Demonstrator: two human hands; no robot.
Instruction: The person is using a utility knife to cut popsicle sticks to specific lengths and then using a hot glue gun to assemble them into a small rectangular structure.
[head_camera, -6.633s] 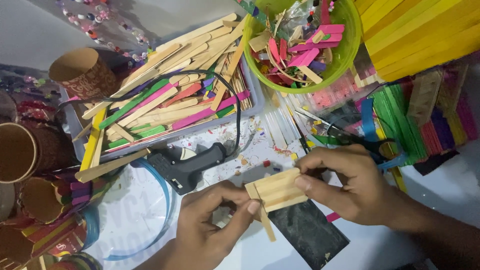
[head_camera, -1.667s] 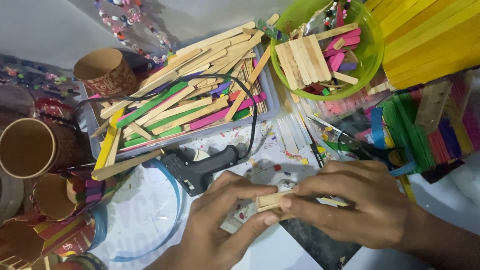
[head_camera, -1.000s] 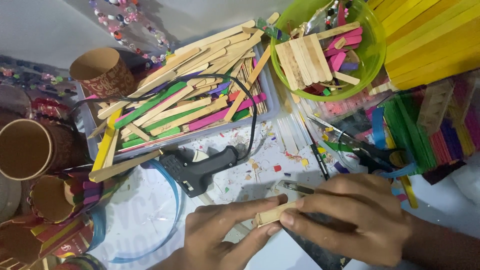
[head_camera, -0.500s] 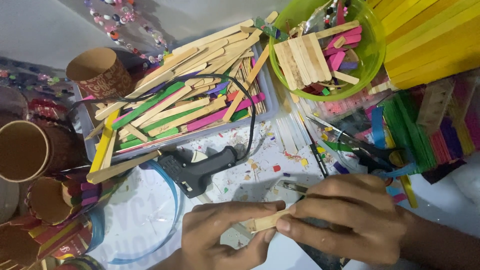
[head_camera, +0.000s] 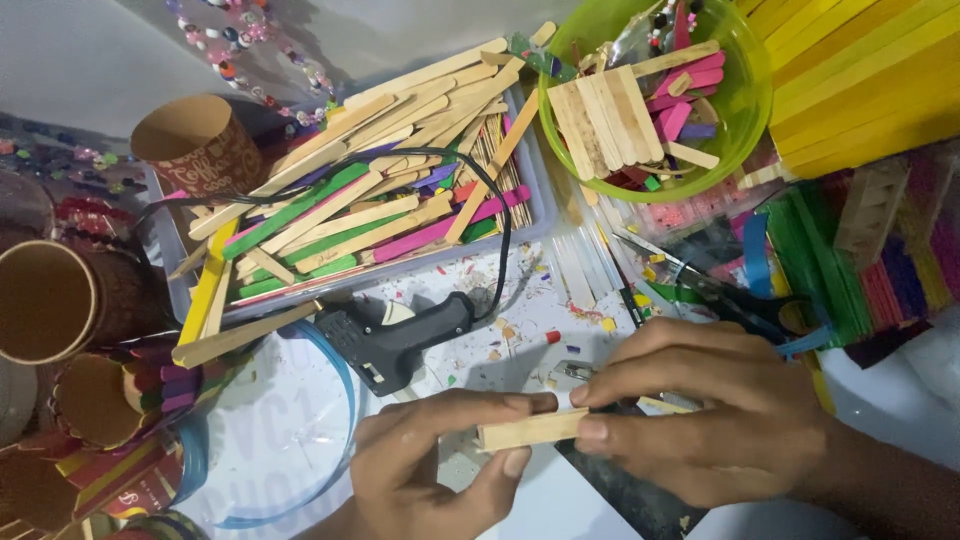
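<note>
My left hand (head_camera: 435, 460) and my right hand (head_camera: 700, 405) together pinch a small plain wooden stick piece (head_camera: 530, 430), held level and edge-on just above the white table. The left thumb and fingers grip its left end, the right fingertips its right end. A black glue gun (head_camera: 395, 335) lies just beyond the left hand, its black cord looping back over a clear tray (head_camera: 540, 215) full of plain and coloured craft sticks (head_camera: 360, 215).
A green bowl (head_camera: 745, 90) at the back holds a glued stick panel and coloured bits. Scissors (head_camera: 720, 290) lie right of centre, by green and red stick bundles and yellow sticks. Brown paper cups (head_camera: 195, 140) stand at the left. Small scraps litter the table.
A wide flat stick panel was held earlier; one now rests in the green bowl. Both hands then dropped lower and now pinch a narrow stick piece, little moved in the last half second.
</note>
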